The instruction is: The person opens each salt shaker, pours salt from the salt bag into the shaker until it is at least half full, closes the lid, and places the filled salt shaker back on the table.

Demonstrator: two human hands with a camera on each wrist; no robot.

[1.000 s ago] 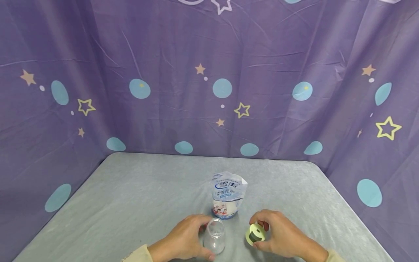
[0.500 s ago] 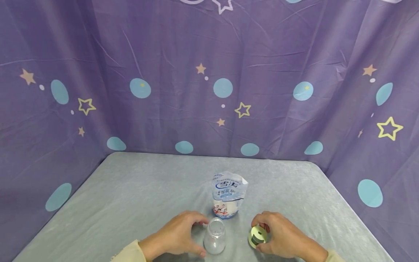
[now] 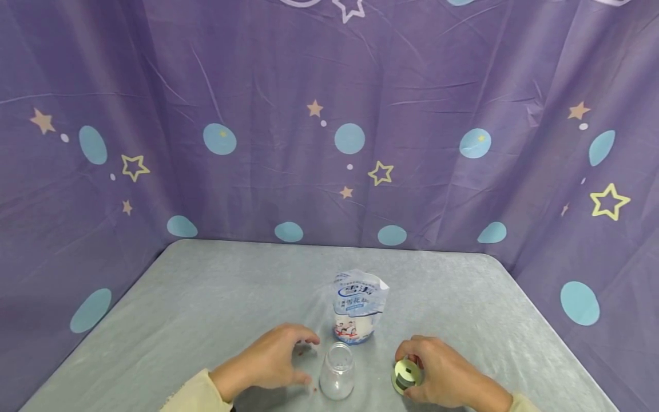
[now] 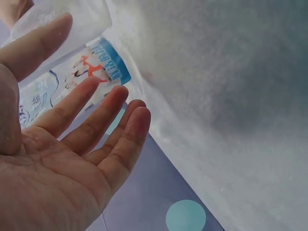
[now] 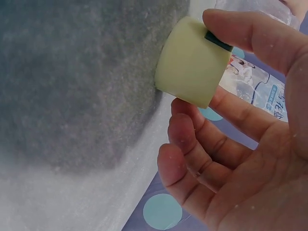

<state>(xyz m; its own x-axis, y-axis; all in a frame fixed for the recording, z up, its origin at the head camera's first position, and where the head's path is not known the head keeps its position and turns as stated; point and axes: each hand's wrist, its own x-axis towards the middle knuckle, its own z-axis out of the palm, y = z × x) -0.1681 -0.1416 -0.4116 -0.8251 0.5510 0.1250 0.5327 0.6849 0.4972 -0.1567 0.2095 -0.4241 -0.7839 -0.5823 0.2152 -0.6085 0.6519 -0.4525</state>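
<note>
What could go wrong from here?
The clear jar stands unheld beside the open left hand; a stray sweep might topple it.
The right hand pinches the pale green cap at its sides, so it might slip.
The bag stands behind the jar; bumping it might tip it.

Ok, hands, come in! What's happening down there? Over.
Left hand holds nothing, beside clear jar. Right hand grips pale green cap. Jar upright, uncapped. Printed pouch behind jar, not between it and cap.
</note>
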